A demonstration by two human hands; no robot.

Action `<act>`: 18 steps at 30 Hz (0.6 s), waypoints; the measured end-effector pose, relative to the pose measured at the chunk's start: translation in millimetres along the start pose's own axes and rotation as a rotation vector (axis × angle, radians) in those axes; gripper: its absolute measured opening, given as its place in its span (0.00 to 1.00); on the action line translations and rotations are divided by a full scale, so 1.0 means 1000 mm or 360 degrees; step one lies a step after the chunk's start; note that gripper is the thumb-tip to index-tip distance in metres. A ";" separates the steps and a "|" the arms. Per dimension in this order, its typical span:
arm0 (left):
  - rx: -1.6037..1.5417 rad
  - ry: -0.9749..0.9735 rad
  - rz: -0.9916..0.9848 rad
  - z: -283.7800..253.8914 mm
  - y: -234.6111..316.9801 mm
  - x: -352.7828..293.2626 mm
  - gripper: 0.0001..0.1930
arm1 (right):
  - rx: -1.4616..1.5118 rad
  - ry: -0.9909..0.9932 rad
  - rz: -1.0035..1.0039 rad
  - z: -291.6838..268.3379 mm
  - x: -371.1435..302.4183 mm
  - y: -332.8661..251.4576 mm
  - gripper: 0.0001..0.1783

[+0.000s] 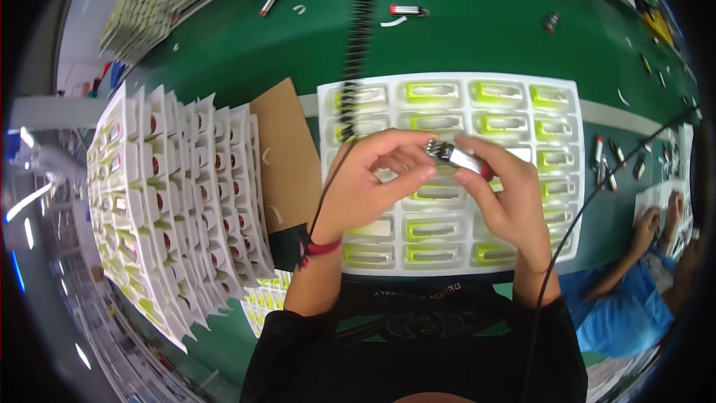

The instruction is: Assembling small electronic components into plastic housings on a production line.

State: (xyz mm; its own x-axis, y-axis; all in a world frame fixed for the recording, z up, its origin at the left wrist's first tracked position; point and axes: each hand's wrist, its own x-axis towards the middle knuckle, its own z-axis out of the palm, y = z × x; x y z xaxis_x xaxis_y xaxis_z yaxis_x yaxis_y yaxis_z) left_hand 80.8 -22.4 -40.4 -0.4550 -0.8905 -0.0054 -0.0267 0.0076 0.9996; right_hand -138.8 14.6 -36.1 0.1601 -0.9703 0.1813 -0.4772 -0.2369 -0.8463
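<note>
My right hand [503, 190] pinches a small slim silver device [461, 159] with a black end and a red end between thumb and fingers. The black end points to the left. My left hand [380, 179] is at that end, its index fingertip at the upper edge and its thumb lower down, apart from the device. The other left fingers curl inward. Both hands are above a white moulded tray [451, 78] with rows of compartments. Clear pieces with yellow-green parts lie in the compartments, some hidden under my hands.
Stacked white trays [179, 209] lean at the left beside a brown cardboard sheet [286, 153]. Loose devices [408, 10] lie on the green table [492, 37]. A black coiled cord [359, 37] hangs in front. At the right sits a person in blue [623, 302].
</note>
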 end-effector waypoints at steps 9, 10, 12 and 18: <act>0.1939 0.1212 -0.0306 -0.229 -0.062 0.132 0.16 | 0.0947 -0.0054 0.0564 0.004 -0.020 0.027 0.14; 0.2110 0.1196 -0.0389 -0.260 -0.073 0.156 0.16 | 0.0939 -0.0056 0.0584 0.000 -0.022 0.025 0.15; 0.2316 0.1221 -0.0479 -0.311 -0.084 0.189 0.16 | 0.0932 -0.0038 0.0614 -0.005 -0.024 0.025 0.15; 0.2326 0.0954 -0.0809 -0.350 -0.116 0.242 0.16 | 0.0785 0.0035 0.0683 -0.013 -0.032 0.044 0.14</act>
State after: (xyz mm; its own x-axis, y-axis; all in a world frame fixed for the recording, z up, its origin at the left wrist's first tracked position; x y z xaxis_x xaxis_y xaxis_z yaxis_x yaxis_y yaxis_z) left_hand 285.1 -397.6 -147.9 0.2367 -0.9700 0.0549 -0.9715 -0.2353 0.0292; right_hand -175.9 34.3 -72.1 0.0235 -0.9757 -0.2178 -0.0416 0.2167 -0.9753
